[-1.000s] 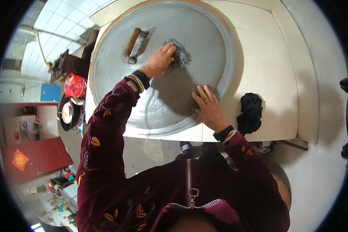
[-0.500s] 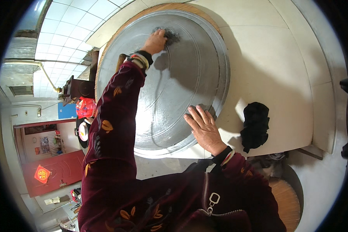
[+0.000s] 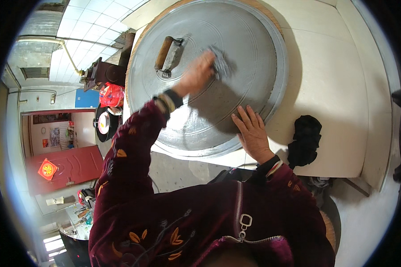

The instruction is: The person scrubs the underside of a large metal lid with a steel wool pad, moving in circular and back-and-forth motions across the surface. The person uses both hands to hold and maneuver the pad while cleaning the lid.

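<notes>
Pale tiled desk point(image 3: 327, 89) under a big round metal lid point(image 3: 251, 51). Near the lid's middle, the blurred left hand point(image 3: 196, 75) grips a wire scourer point(image 3: 223, 66) toward its 2 o'clock; the handle point(image 3: 163, 52), running 1-to-7, sits at its 10. Farther off, the right hand point(image 3: 252, 135) spreads flat at the lid's 5.

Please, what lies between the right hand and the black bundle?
Only bare, partly shadowed counter lies between the right hand and the black bundle, in the head view.
</notes>
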`<state>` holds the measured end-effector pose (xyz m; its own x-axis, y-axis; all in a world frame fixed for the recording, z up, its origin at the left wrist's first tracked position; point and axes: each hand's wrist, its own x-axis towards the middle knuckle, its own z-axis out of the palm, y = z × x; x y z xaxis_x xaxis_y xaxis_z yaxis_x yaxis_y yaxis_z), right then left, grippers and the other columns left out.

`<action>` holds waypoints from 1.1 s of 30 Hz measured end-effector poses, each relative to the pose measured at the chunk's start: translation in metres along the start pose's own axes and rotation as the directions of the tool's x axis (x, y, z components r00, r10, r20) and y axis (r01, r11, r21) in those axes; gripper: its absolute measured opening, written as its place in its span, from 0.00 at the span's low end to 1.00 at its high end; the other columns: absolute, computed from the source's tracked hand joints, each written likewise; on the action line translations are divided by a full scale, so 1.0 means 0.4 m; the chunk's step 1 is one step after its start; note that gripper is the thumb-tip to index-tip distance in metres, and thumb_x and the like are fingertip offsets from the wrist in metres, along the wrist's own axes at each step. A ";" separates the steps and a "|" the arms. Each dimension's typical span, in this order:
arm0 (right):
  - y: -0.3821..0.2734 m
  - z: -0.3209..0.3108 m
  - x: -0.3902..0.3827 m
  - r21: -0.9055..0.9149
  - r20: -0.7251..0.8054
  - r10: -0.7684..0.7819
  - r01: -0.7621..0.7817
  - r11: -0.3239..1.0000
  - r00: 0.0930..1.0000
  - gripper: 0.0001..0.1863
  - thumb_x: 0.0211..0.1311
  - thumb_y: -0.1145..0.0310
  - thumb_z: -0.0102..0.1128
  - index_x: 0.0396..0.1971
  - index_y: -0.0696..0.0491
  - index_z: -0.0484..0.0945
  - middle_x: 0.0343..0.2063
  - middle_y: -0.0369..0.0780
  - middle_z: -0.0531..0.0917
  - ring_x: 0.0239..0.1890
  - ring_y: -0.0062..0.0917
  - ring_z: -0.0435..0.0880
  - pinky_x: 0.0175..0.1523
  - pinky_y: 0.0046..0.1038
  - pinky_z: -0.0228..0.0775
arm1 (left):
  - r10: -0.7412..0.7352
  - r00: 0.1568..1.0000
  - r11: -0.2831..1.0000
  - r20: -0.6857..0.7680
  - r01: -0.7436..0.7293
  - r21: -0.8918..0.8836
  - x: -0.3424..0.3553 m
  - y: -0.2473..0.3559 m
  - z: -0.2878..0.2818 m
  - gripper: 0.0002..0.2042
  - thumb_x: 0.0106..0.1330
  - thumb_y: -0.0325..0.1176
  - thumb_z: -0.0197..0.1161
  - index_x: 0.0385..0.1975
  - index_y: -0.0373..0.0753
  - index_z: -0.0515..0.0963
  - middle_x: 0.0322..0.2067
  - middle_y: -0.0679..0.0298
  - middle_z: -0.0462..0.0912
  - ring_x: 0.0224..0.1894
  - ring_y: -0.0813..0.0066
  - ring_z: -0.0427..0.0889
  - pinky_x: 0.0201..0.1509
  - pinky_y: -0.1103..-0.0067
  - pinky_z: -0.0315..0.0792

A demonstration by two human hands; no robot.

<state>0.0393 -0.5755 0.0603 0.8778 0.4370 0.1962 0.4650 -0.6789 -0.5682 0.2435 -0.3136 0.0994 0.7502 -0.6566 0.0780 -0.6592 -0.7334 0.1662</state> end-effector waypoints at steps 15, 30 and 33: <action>-0.002 0.024 -0.003 0.008 -0.081 0.006 -0.005 1.000 0.997 0.32 0.55 0.72 0.62 0.63 0.46 0.69 0.70 0.38 0.60 0.74 0.37 0.54 0.73 0.45 0.49 | -0.029 0.998 0.997 0.060 0.024 0.068 -0.250 0.128 -0.032 0.30 0.66 0.33 0.58 0.67 0.30 0.59 0.68 0.45 0.59 0.72 0.49 0.55 0.75 0.64 0.53; -0.015 0.019 0.000 -0.077 -0.038 0.000 -0.003 0.997 0.999 0.41 0.52 0.72 0.69 0.67 0.44 0.62 0.72 0.37 0.55 0.75 0.37 0.50 0.74 0.44 0.49 | 0.054 0.985 0.998 -0.163 -0.048 0.040 -0.176 0.022 -0.009 0.27 0.65 0.32 0.59 0.63 0.32 0.64 0.65 0.45 0.64 0.68 0.48 0.62 0.71 0.62 0.58; -0.019 0.018 0.000 -0.101 -0.009 0.028 -0.029 0.994 1.000 0.39 0.55 0.71 0.67 0.68 0.43 0.62 0.73 0.36 0.55 0.75 0.37 0.50 0.74 0.43 0.49 | -0.092 0.996 0.996 -0.008 0.092 0.001 -0.390 0.086 -0.011 0.30 0.64 0.30 0.60 0.66 0.33 0.61 0.68 0.47 0.59 0.72 0.50 0.56 0.74 0.63 0.54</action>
<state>0.0350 -0.5663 0.0589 0.8914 0.4127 0.1874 0.4490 -0.7474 -0.4897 0.1040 -0.2355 0.0972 0.8081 -0.5849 0.0705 -0.5874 -0.7909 0.1713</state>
